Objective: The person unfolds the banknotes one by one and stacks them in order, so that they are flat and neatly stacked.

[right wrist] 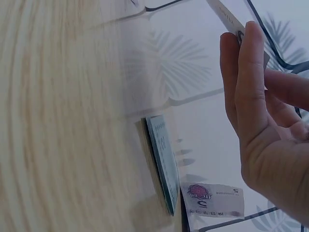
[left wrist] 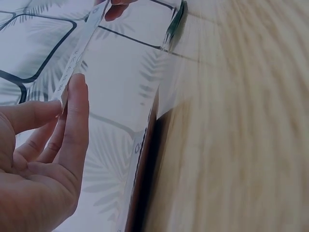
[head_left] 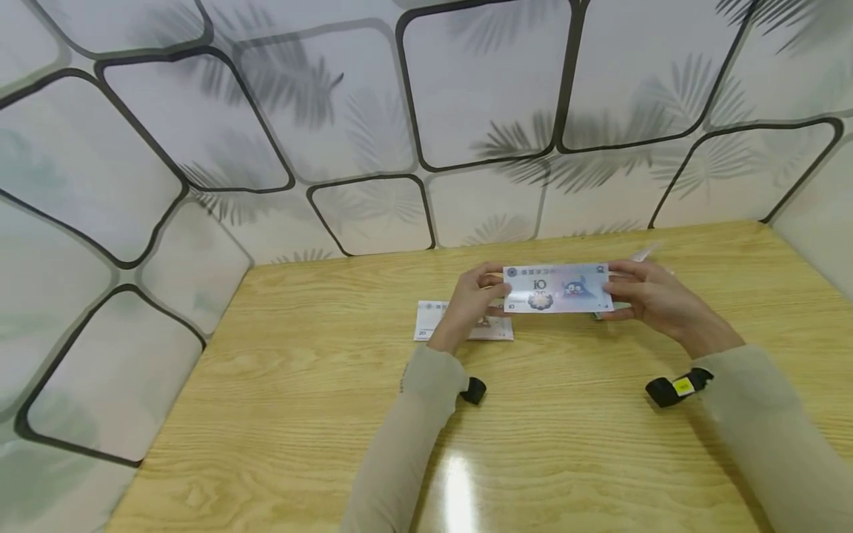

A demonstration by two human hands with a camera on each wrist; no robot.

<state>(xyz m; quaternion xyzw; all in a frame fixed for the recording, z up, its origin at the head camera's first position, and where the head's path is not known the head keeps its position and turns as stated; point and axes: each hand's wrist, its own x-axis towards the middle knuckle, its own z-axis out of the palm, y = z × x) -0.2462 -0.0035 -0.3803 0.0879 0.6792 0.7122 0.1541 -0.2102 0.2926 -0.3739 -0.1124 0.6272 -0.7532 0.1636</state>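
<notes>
A play banknote marked 10 (head_left: 558, 287) is held up above the table, its printed face toward me. My left hand (head_left: 469, 303) pinches its left end between thumb and fingers. The other end is pinched by my right hand (head_left: 656, 300). Seen nearly edge-on in the left wrist view, the note (left wrist: 79, 53) looks flat and stretched between the hands. Behind my left hand lies a pile of notes, the top one marked 20 (head_left: 426, 323). Beyond my right hand, the right wrist view shows a greenish stack of notes (right wrist: 163, 162) and a note marked 5 (right wrist: 215, 200).
The light wooden table (head_left: 300, 414) reaches back to a wall (head_left: 480, 89) patterned with dark outlines and leaves. Black straps (head_left: 666, 391) sit at both wrists. A glare spot (head_left: 458, 488) shines on the front of the table.
</notes>
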